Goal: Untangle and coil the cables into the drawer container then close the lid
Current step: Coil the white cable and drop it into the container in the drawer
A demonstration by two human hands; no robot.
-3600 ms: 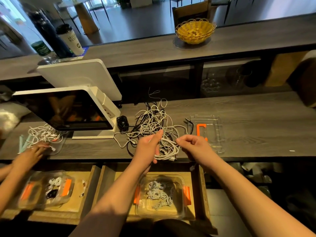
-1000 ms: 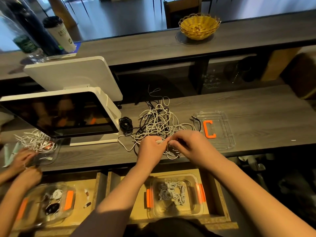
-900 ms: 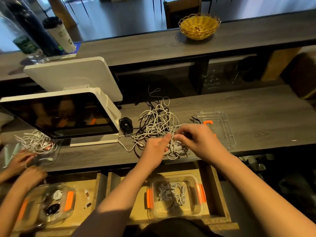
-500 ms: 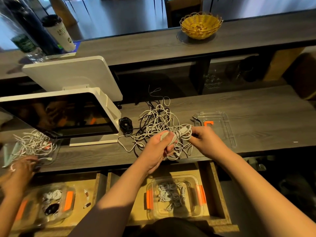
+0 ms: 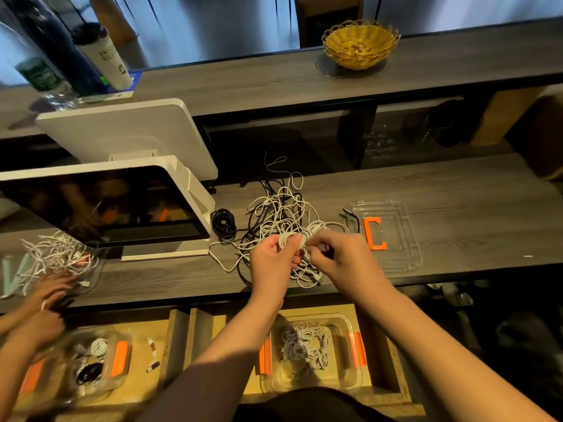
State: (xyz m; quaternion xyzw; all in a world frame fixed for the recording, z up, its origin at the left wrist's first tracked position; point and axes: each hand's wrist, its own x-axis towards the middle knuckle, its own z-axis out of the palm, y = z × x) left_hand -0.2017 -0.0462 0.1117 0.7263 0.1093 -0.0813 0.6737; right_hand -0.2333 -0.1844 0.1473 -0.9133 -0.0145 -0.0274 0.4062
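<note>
A tangle of white and black cables (image 5: 278, 214) lies on the grey counter. My left hand (image 5: 272, 263) grips a small coil of white cable (image 5: 289, 239) just above the counter's front. My right hand (image 5: 344, 260) pinches the same cable close beside it, fingers curled. Below, in the open wooden drawer, stands a clear container (image 5: 350, 379) with orange clips, holding several coiled white cables. Its clear lid (image 5: 405, 236) with an orange latch lies on the counter to the right of my hands.
A white point-of-sale screen (image 5: 122, 205) stands at the left. A small black cable coil (image 5: 224, 222) lies beside it. Another person's hands (image 5: 50, 293) work at a second cable pile and drawer container (image 5: 73, 363). A yellow basket (image 5: 359, 44) sits on the upper shelf.
My hands lifted a bunch of white cable off the pile and drew together around it. The right hand moved left to the coil held by the left hand.
</note>
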